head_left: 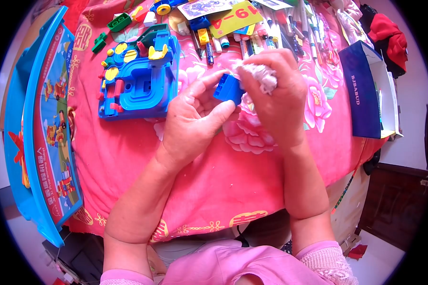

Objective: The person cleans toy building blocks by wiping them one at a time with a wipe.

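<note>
Between the thumb and fingers of my left hand [195, 114] is a blue toy building block [228, 89], tilted, its hollow or studded side partly showing. My right hand [280, 92] is closed around a crumpled whitish tissue or cloth [261, 77], held right beside the block's upper right edge. Whether the cloth touches the block I cannot tell. Left of my hands sits a blue toy base [142, 88] with yellow discs and red pieces on it.
Many pens and markers [314, 28] lie at the back right, near a yellow card [236, 19]. Green blocks [119, 22] lie at the back left. A blue toy box [57, 118] stands on the left, a dark blue box [361, 90] on the right. A pink floral cloth [214, 190] covers the table.
</note>
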`<move>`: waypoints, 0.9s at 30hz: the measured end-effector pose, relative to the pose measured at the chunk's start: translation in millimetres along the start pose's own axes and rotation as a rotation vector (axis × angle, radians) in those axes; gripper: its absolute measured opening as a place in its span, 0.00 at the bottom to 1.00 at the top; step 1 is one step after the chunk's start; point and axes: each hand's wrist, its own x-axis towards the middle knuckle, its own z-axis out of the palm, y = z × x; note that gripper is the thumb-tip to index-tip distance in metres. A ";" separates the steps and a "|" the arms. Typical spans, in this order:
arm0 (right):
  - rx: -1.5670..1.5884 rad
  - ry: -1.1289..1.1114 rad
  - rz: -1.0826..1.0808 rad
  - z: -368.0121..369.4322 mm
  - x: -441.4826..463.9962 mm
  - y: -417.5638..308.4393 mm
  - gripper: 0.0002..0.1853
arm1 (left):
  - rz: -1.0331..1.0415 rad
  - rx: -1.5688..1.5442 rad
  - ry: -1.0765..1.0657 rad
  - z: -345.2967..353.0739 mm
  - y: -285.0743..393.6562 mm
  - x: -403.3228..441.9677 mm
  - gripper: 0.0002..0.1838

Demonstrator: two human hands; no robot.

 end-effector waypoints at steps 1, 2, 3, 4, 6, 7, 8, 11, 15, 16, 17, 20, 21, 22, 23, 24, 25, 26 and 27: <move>-0.014 0.033 0.037 0.5 -0.2 5.9 0.09 | -0.017 -0.008 0.005 1.0 0.4 -0.7 0.24; 0.030 0.035 0.028 -1.1 -0.4 4.5 0.09 | -0.042 -0.026 0.014 0.0 0.1 -0.5 0.24; 0.074 0.035 0.016 -3.6 1.5 0.3 0.09 | -0.065 -0.046 0.024 -2.4 -0.6 0.7 0.24; 0.120 0.034 0.002 -5.0 3.1 -3.7 0.08 | -0.086 -0.066 0.036 -4.6 -1.3 2.1 0.25; 0.177 -0.071 -0.111 -0.4 0.7 -6.1 0.10 | 0.006 -0.026 0.057 -2.4 -6.7 3.5 0.25; 0.167 -0.133 -0.042 2.1 -1.1 -8.1 0.11 | 0.046 -0.006 0.066 -1.6 -8.7 3.3 0.25; 0.153 -0.194 0.029 3.2 -3.4 -9.8 0.11 | 0.045 0.018 0.061 -3.0 -8.8 2.9 0.24; 0.113 -0.037 0.126 0.0 -1.4 0.6 0.09 | 0.025 0.031 0.051 -2.5 -3.3 2.8 0.23; 0.183 0.091 0.108 -2.7 2.2 0.4 0.07 | 0.000 0.041 0.028 -0.8 1.0 1.9 0.22; 0.188 0.091 0.050 -3.4 4.0 -4.3 0.08 | 0.002 0.049 0.024 -2.1 -0.9 3.2 0.22; 0.206 0.045 -0.040 -1.4 3.7 -6.0 0.09 | 0.002 0.058 0.024 -4.0 -2.8 3.7 0.22; 0.141 -0.120 -0.069 5.2 -2.2 -9.6 0.10 | 0.058 0.035 0.051 -3.2 -8.9 4.6 0.21; 0.130 -0.062 -0.079 6.4 -2.0 -2.6 0.10 | 0.016 0.065 0.041 -2.4 -5.5 3.9 0.21; 0.115 -0.016 -0.018 3.0 -0.9 0.1 0.09 | 0.007 0.067 0.037 -2.6 -4.8 3.5 0.21; 0.102 0.031 0.039 -1.0 0.8 2.3 0.09 | 0.000 0.069 0.034 -3.1 -3.9 3.1 0.21; 0.091 0.079 0.095 -3.1 2.5 3.7 0.08 | -0.005 0.073 0.032 -3.4 -2.8 3.0 0.21; 0.267 0.100 0.249 -0.8 0.0 6.8 0.07 | -0.014 0.080 0.026 -3.7 -3.0 3.0 0.21; 0.325 0.073 0.289 -2.3 -0.5 3.6 0.07 | -0.008 0.102 0.033 -3.7 -3.7 3.2 0.21; 0.383 0.045 0.329 -4.4 0.2 -4.6 0.07 | -0.003 0.123 0.041 -3.7 -4.6 3.5 0.20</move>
